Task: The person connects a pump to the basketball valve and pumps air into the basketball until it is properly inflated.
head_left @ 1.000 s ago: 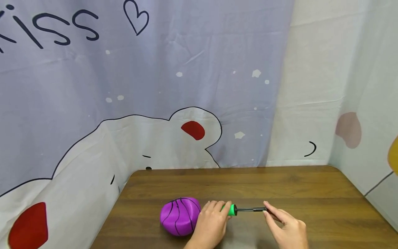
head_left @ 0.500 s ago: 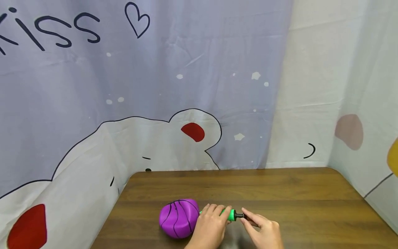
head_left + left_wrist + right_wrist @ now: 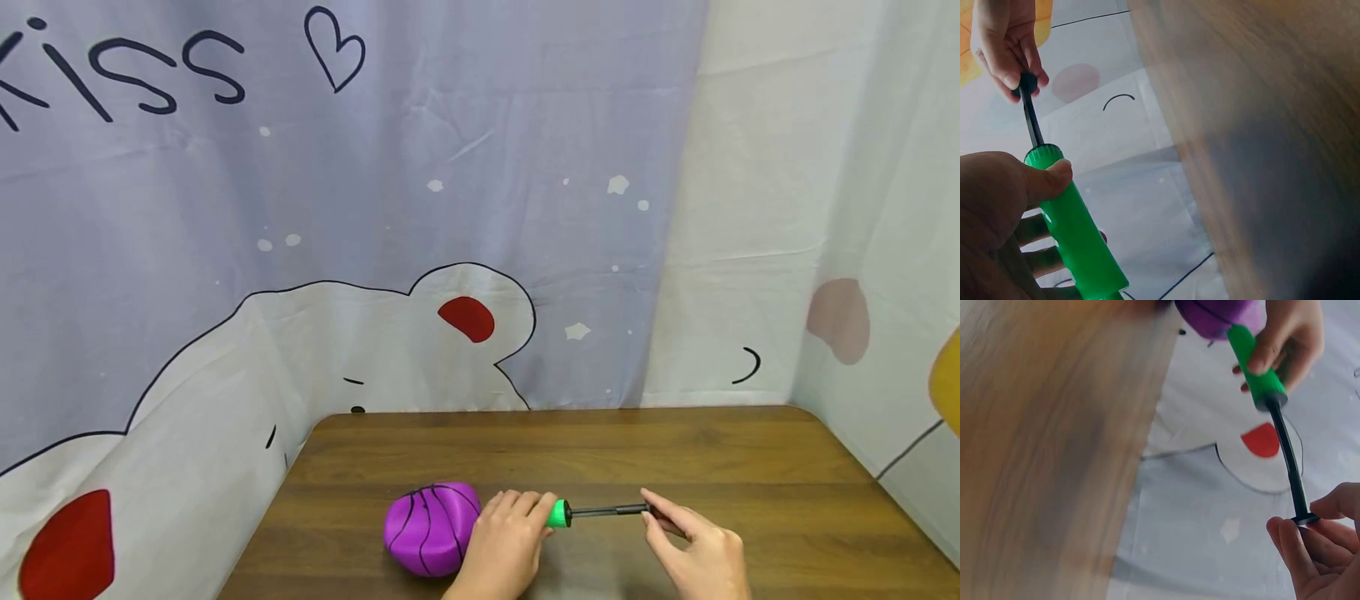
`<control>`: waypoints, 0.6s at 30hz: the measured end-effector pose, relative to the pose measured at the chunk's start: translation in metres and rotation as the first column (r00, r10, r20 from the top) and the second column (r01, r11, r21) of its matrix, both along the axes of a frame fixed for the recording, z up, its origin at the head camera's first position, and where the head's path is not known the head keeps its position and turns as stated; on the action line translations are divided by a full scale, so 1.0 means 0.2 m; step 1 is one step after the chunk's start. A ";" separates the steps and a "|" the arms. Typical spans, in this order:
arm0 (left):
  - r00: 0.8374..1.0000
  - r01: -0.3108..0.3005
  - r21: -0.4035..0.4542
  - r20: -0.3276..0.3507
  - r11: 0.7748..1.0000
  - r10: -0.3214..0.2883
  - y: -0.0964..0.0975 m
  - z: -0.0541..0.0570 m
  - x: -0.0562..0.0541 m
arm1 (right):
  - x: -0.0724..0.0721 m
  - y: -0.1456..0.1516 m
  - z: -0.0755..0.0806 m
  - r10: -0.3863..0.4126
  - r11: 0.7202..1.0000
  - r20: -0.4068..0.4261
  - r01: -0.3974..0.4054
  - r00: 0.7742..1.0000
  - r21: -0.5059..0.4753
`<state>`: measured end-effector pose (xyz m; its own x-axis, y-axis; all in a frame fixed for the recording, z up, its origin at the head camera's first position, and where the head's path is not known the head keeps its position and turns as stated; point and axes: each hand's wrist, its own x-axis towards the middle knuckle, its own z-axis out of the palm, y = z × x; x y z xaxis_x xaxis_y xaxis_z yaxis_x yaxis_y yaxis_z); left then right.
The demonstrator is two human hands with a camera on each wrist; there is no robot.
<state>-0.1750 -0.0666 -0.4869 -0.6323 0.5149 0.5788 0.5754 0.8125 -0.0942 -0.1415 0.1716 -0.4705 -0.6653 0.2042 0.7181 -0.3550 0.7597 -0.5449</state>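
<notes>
Head: green pump (image 3: 557, 514) is gripped by left hand (image 3: 501, 540), above wooden table (image 3: 600, 450), just beside purple ball (image 3: 431, 531). Black rod (image 3: 603, 511) is exposed; its outer end is pinched by right hand (image 3: 701, 554).
Left wrist: pump is clasped between left thumb and fingers; black knob (image 3: 1027, 82) is held in right fingertips.
Right wrist: same pinch is shown; pump's far end is seen at ball, contact can't be confirmed.

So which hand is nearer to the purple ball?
The left. The left hand grips the green pump right beside the purple ball. The right hand is farther off, beyond the pump's other end, pinching the far end of the black rod.
</notes>
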 end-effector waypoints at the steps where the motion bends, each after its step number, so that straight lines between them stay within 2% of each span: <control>1: 1.000 -0.001 0.000 0.001 1.000 0.001 0.00 0.00 0.00 | 0.01 0.02 0.01 -0.019 1.000 0.022 0.019 1.000 -0.009; 5: 1.000 0.004 -0.001 -0.008 1.000 -0.004 0.00 0.00 0.00 | 0.02 0.05 0.03 -0.061 0.998 0.067 0.063 0.996 -0.028; 10: 0.999 0.000 -0.006 -0.048 1.000 0.000 0.01 0.01 -0.01 | 0.02 0.03 0.01 -0.052 0.998 0.034 0.053 0.998 -0.033; 13: 0.998 -0.011 -0.016 -0.063 1.000 0.010 0.01 0.00 -0.01 | 0.01 -0.02 -0.02 -0.006 1.000 0.009 0.007 1.000 -0.030; 18: 0.995 -0.012 -0.029 -0.097 0.999 0.010 0.02 -0.01 -0.01 | -0.03 -0.13 -0.08 0.104 0.994 -0.088 -0.105 0.991 -0.011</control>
